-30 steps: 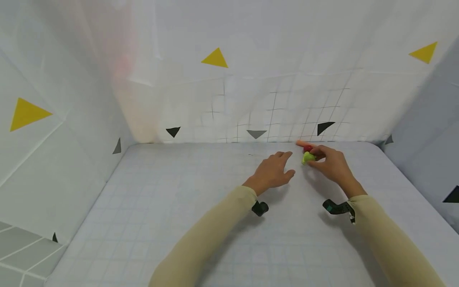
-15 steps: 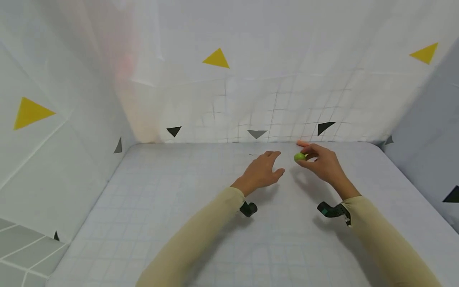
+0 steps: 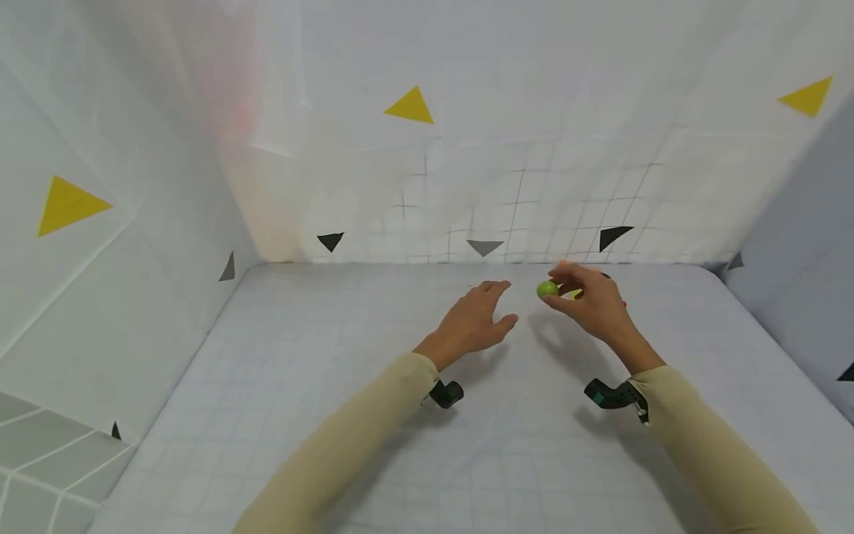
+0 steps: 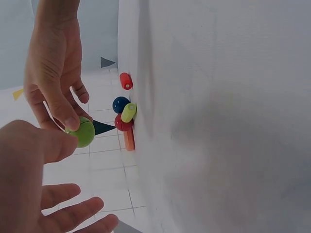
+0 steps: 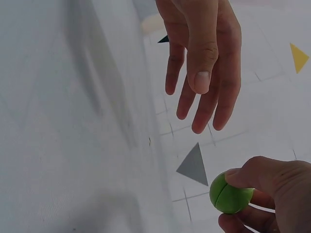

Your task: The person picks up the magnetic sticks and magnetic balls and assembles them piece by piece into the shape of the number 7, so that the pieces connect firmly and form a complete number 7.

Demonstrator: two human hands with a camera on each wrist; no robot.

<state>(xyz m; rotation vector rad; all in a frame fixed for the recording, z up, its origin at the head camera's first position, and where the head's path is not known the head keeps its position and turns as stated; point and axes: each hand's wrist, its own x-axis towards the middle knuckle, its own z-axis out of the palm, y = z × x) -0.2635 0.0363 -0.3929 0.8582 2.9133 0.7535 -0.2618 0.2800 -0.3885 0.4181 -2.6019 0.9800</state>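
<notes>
In the head view my right hand (image 3: 596, 302) pinches a green ball (image 3: 547, 290) between thumb and fingertips, held above the table. The right wrist view shows a dark seam line across that green ball (image 5: 230, 193). To its left, my left hand (image 3: 470, 317) hovers with fingers spread, holding nothing; the left wrist view has its fingers (image 4: 73, 213) apart. Beyond the hands, the left wrist view reveals a blue ball (image 4: 121, 104), a red ball (image 4: 123, 123), a yellow-green cylinder (image 4: 129, 112), an orange stick (image 4: 129, 140) and a red cylinder (image 4: 126, 81).
A white gridded cloth covers the table (image 3: 373, 430). White sheeting rises at the back and sides, bearing yellow triangles (image 3: 411, 106) and black triangles (image 3: 330, 241). From the head, my right hand hides most of the small pieces by the back edge.
My right hand has lifted the green ball away from the small pieces and carried it a little left. My left hand has drifted left too, its fingers still spread.
</notes>
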